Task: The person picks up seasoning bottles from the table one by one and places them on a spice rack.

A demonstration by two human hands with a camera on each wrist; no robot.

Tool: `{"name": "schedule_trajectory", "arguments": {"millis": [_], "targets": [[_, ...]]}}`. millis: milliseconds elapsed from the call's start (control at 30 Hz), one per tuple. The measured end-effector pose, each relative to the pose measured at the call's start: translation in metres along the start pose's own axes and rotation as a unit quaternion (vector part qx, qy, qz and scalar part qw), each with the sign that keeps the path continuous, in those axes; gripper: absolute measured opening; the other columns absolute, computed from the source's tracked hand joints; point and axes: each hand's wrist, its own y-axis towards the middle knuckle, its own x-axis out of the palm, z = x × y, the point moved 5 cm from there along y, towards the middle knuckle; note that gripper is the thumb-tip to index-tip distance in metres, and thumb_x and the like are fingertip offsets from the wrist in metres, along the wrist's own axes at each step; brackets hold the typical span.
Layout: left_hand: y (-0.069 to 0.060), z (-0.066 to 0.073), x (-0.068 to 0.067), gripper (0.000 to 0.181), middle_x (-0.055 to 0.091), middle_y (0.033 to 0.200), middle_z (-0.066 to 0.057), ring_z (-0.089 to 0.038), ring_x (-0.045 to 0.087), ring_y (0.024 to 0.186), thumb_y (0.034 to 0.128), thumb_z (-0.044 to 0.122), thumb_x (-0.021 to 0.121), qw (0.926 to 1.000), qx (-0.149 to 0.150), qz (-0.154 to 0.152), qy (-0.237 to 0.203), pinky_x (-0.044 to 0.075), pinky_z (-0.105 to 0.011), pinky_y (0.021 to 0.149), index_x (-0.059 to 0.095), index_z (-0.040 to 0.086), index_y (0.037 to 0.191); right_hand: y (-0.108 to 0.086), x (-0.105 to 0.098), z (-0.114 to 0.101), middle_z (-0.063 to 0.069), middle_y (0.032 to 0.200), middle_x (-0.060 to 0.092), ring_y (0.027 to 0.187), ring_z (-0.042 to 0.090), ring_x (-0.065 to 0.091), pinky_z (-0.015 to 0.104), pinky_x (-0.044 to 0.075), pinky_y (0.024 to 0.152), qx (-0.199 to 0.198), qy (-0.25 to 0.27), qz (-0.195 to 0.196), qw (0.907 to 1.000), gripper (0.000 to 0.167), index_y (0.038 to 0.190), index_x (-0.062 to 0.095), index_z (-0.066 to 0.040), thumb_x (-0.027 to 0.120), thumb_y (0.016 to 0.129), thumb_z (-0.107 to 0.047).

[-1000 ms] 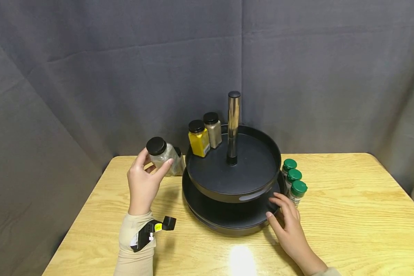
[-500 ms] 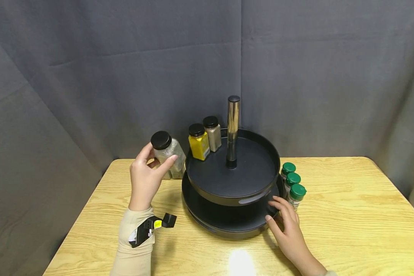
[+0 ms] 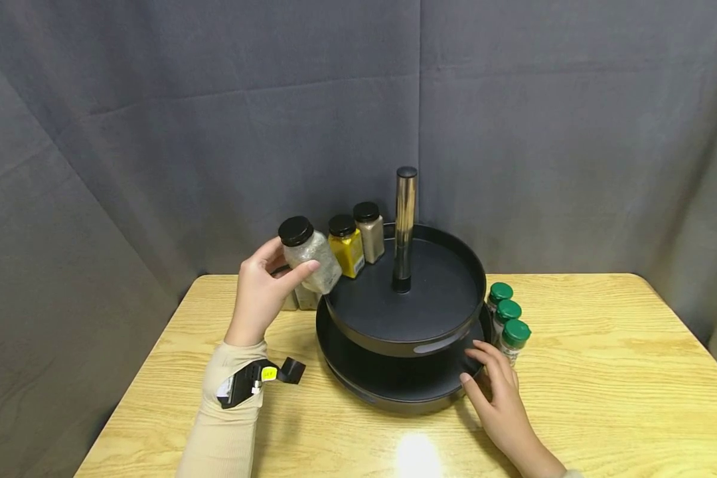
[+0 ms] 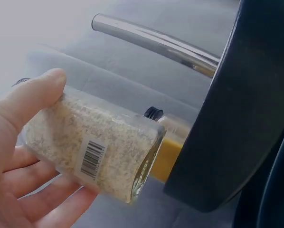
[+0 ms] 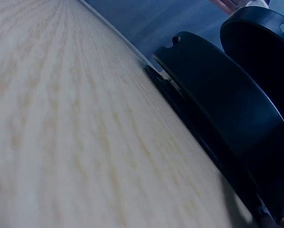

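The left hand (image 3: 261, 289) held a black-lidded jar (image 3: 318, 252) tilted at the left edge of the upper tray (image 3: 430, 299).
From the head, the thumb and fingers were closed about the jar's sides, near a yellow jar (image 3: 349, 255) and a beige jar (image 3: 372, 240) standing on that tray by its post (image 3: 404, 226); the right hand (image 3: 500, 398), half-open with fingers loosely apart, rested at the rim of the lower tray (image 3: 394, 382), next to three green-capped bottles (image 3: 507, 311). From the left wrist, the jar showed pale flakes and a barcode label (image 4: 92, 159); whether it touched the tray was unclear. From the right wrist, fingers barely showed beside the lower tray, above the tabletop (image 5: 85, 142).
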Motion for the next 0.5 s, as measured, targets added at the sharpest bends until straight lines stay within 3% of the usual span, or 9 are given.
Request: {"name": "schedule_trajectory", "arguments": {"millis": [267, 500], "targets": [[0.005, -0.002, 0.011, 0.047, 0.072, 0.117, -0.013, -0.008, 0.068, 0.098, 0.0829, 0.009, 0.084, 0.9993, -0.010, -0.036, 0.005, 0.056, -0.024, 0.087, 0.068, 0.004, 0.127, 0.000, 0.000, 0.001, 0.013, 0.149, 0.043, 0.134, 0.033, 0.034, 0.007, 0.029, 0.096, -0.005, 0.003, 0.005, 1.0000, 0.034, 0.132, 0.057, -0.002, 0.063, 0.099, -0.006], [0.007, -0.003, 0.020, 0.048, 0.072, 0.115, -0.016, -0.008, 0.069, 0.097, 0.0832, 0.005, 0.083, 0.9978, -0.009, -0.059, -0.026, 0.056, -0.025, 0.086, 0.067, 0.002, 0.129, 0.000, 0.000, 0.003, 0.017, 0.149, 0.042, 0.134, 0.034, 0.032, 0.005, 0.029, 0.095, -0.006, 0.007, 0.005, 0.9999, 0.034, 0.132, 0.057, -0.001, 0.062, 0.099, -0.006]]}}
